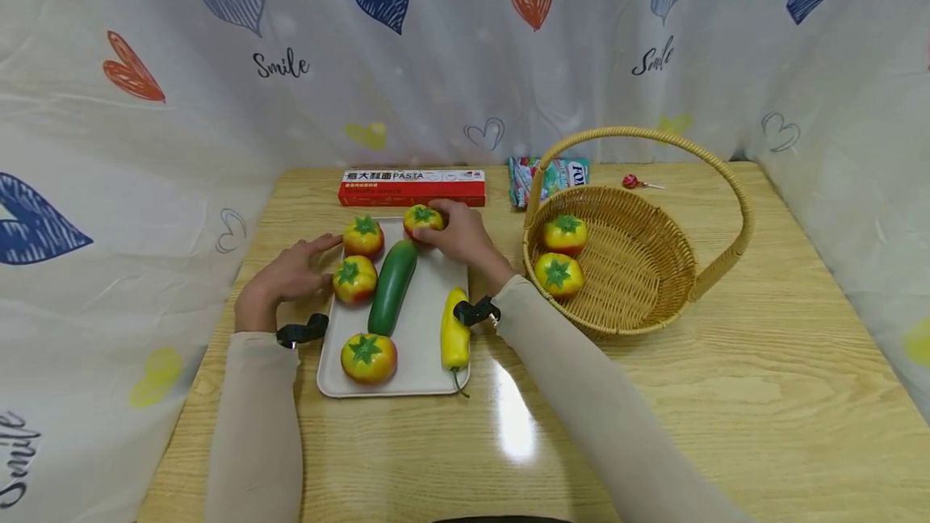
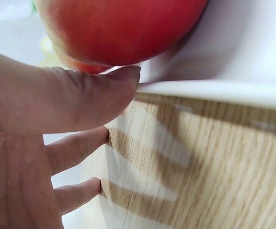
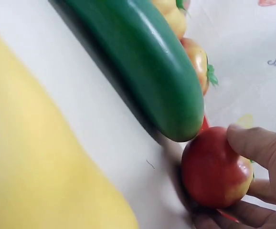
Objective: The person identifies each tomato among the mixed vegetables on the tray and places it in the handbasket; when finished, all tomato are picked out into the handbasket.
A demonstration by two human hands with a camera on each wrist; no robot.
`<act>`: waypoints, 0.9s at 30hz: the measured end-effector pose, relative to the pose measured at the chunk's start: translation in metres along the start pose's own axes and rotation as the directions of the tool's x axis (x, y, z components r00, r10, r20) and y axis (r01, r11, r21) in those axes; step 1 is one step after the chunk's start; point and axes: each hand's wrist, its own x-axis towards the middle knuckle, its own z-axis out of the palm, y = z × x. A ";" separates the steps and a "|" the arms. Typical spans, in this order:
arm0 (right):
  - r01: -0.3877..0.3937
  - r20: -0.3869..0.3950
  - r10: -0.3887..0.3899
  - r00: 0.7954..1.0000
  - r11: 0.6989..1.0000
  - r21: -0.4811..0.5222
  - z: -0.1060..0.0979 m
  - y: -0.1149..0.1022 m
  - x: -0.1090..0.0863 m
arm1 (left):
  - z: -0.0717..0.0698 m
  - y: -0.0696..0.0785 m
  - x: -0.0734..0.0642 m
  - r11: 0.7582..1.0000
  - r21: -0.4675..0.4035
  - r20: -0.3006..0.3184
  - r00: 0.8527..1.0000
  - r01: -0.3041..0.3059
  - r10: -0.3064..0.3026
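Observation:
My right hand (image 1: 465,234) grips a red-and-yellow tomato (image 1: 420,220) at the far end of a white tray (image 1: 427,317). In the right wrist view the thumb lies on one side of this tomato (image 3: 214,169), the other fingers partly hidden around it. My left hand (image 1: 289,274) is at the tray's left edge with fingers spread, beside two tomatoes, the farther one (image 1: 363,240) and the nearer one (image 1: 354,282). Its thumb (image 2: 95,95) is close under a tomato (image 2: 119,28); contact is unclear. A green cucumber (image 1: 392,289), a yellow pepper (image 1: 454,337) and another tomato (image 1: 369,360) lie on the tray.
Right of the tray stands a wicker basket (image 1: 628,297) with a tall handle, holding two tomatoes (image 1: 565,236). Along the back are a red-and-white pasta box (image 1: 412,189), a candy bag (image 1: 546,179) and a lollipop (image 1: 630,182). A patterned curtain (image 1: 450,63) hangs behind the table.

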 end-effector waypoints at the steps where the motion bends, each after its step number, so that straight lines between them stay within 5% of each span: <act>1: 0.002 -0.006 -0.002 1.000 1.000 0.004 0.000 0.000 0.000 | 0.000 0.000 0.000 1.000 0.000 0.000 1.000 -0.002 0.002; 8: 0.027 -0.041 -0.026 0.999 0.999 0.042 -0.011 -0.011 -0.016 | 0.000 -0.001 0.001 1.000 0.002 0.003 1.000 0.013 -0.013; 17: 0.151 -0.009 -0.150 0.989 0.983 0.107 -0.052 -0.037 -0.076 | -0.001 0.000 0.001 1.000 0.001 0.003 1.000 0.011 -0.011; 24: 0.245 0.041 -0.266 0.963 0.930 0.273 -0.097 -0.017 -0.140 | 0.000 0.001 0.001 1.000 -0.008 0.010 1.000 0.020 -0.020; 27: 0.258 0.061 -0.283 0.957 0.930 0.262 -0.119 0.000 -0.164 | 0.000 0.001 0.000 1.000 0.001 0.007 1.000 0.019 -0.019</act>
